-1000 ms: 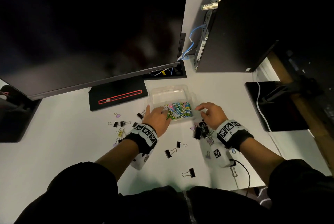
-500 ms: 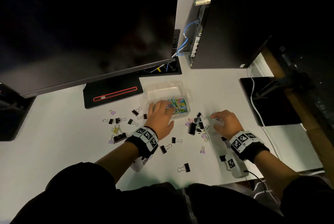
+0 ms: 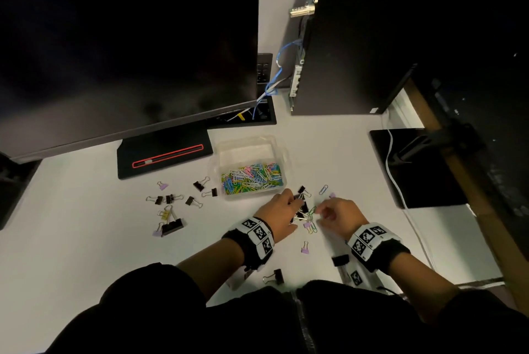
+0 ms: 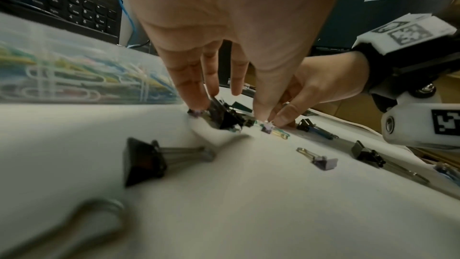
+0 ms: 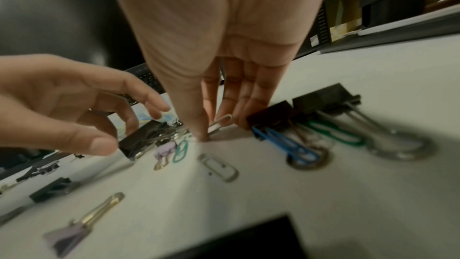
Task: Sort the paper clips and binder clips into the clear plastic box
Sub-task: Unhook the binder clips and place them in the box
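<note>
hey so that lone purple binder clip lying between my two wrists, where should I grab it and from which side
Pinch the purple binder clip across its purple body from straight above. It lies flat on the desk, apart from the tangled pile, with free space on both sides; its thin wire handles point away from you and would likely slip.

Office desk, large dark monitor (image 3: pixel 123 47), black desktop computer tower (image 3: pixel 372 44), keyboard (image 4: pixel 62 5)

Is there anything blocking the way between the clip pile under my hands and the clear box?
Nothing visible does. The clip pile lies just in front of the clear plastic box, with bare white desk between them; the box stands open-topped.
</note>
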Tool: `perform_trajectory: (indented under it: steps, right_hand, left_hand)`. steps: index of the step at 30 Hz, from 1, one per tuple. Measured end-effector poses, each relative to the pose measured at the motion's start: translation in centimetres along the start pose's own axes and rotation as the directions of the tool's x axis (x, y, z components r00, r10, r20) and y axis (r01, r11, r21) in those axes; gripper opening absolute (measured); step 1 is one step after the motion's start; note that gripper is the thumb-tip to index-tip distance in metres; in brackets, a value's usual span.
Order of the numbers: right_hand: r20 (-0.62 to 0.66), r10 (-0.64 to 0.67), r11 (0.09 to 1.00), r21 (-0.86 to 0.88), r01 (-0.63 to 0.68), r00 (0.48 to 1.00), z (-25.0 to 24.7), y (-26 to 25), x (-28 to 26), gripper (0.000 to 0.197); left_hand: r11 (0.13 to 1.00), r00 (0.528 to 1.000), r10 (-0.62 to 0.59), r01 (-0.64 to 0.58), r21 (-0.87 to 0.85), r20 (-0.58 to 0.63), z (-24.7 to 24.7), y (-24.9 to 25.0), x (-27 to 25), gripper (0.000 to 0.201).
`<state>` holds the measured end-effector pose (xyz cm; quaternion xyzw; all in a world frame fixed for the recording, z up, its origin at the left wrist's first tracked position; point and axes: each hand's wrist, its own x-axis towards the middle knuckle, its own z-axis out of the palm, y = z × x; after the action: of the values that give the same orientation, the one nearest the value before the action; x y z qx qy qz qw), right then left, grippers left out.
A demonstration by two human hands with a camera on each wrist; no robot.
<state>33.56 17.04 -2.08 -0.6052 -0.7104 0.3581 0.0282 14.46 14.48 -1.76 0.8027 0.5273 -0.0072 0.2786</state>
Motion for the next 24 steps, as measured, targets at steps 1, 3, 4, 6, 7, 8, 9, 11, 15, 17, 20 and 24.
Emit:
perform_trajectory:
  steps: [1,3,4,6,7,8,9,11,15,17,20,24]
  right_hand:
    - [0.009,-0.018,1.0,0.003,0.018,1.0,0.1,0.1,0.0,0.014]
    - [0.014,-0.055,0.998,0.002,0.055,0.998,0.1,0.3,0.0,0.009]
    - [0.017,-0.067,0.998,0.004,0.067,0.998,0.1,0.4,-0.1,0.009]
    - [0.012,-0.07,0.997,0.03,0.07,0.997,-0.3,0.5,-0.2,0.009]
    - [0.002,-0.067,0.997,0.049,0.067,0.998,-0.6,0.5,-0.1,0.009]
    - [-0.006,-0.063,0.995,0.075,0.063,0.998,-0.9,0.7,0.1,0.011]
    - [-0.009,-0.054,0.992,0.11,0.055,0.998,-1.2,0.8,0.2,0.014]
    - [-0.02,-0.024,0.983,0.18,0.027,1.0,-1.6,1.1,0.5,0.026]
    - [-0.023,-0.088,0.993,0.08,0.09,0.996,-1.7,1.2,1.2,0.031]
    - [-0.01,-0.113,0.992,0.049,0.113,0.994,-1.4,0.9,1.6,0.03]
    - [0.027,-0.092,0.994,0.068,0.09,0.995,-1.0,0.6,2.0,0.025]
    - [0.141,-0.169,0.981,-0.068,0.18,0.975,-0.6,0.8,1.8,0.055]
  left_hand:
    - [1.0,1.0,-0.005,0.005,0.002,0.003,0.3,0.1,0.2,0.054]
    - [1.0,1.0,-0.014,0.014,-0.001,0.008,0.7,0.2,0.5,0.052]
    - [1.0,1.0,-0.019,0.019,-0.012,0.01,0.8,0.2,0.5,0.051]
    - [0.999,1.0,-0.03,0.03,-0.041,0.002,0.8,0.2,0.5,0.052]
    - [0.997,0.999,-0.04,0.039,-0.064,-0.009,0.7,0.0,0.4,0.054]
    - [0.994,0.998,-0.053,0.051,-0.096,-0.023,0.5,-0.2,0.2,0.055]
    - [0.99,0.997,-0.067,0.062,-0.131,-0.039,0.4,-0.5,-0.1,0.056]
    - [0.978,0.993,-0.096,0.081,-0.193,-0.071,0.1,-1.3,-0.8,0.056]
    - [0.967,0.984,-0.157,0.135,-0.217,-0.089,-0.6,-3.6,-2.7,0.053]
    - [0.971,0.98,-0.188,0.174,-0.165,-0.07,-0.7,-4.7,-3.7,0.053]
    - [0.976,0.976,-0.207,0.202,-0.078,-0.071,-0.3,-6.2,-4.8,0.051]
    - [0.98,0.974,-0.196,0.198,0.005,-0.116,0.2,-6.3,-5.4,0.049]
